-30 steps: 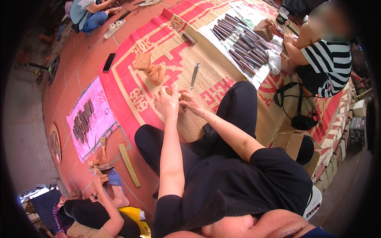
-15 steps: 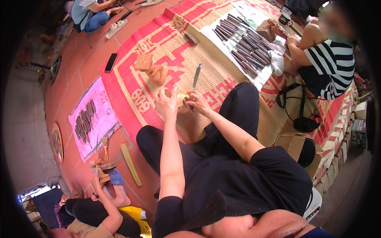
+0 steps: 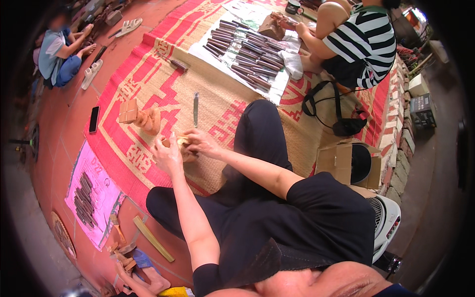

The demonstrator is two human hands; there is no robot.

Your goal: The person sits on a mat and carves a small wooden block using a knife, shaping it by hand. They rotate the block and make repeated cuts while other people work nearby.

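Note:
My left hand (image 3: pixel 169 154) is closed around the left side of a small pale yellowish piece (image 3: pixel 182 141), whose kind I cannot make out. From the other side, the bent fingers of my right hand (image 3: pixel 204 144) grip the same piece. Below it shows a brownish, wood-coloured form (image 3: pixel 189 157), partly hidden by my hands. Just beyond my hands, a carved wooden figure (image 3: pixel 149 121) with a square block end (image 3: pixel 129 111) lies on the woven mat (image 3: pixel 213 79). A narrow metal blade (image 3: pixel 196 110) lies on the mat beyond my right hand.
Dark-handled tools (image 3: pixel 255 59) lie in rows on a white cloth (image 3: pixel 282 91); a person in stripes (image 3: pixel 366 47) sits beside it. Left are a phone (image 3: pixel 94 120), a pink sheet (image 3: pixel 101 185) with dark sticks, and a wooden strip (image 3: pixel 152 237). An open carton (image 3: pixel 339 161) stands right.
The view has shifted, so the mat and tools sit further left. My hands stay together at the piece; a dark item by my right fingers no longer shows.

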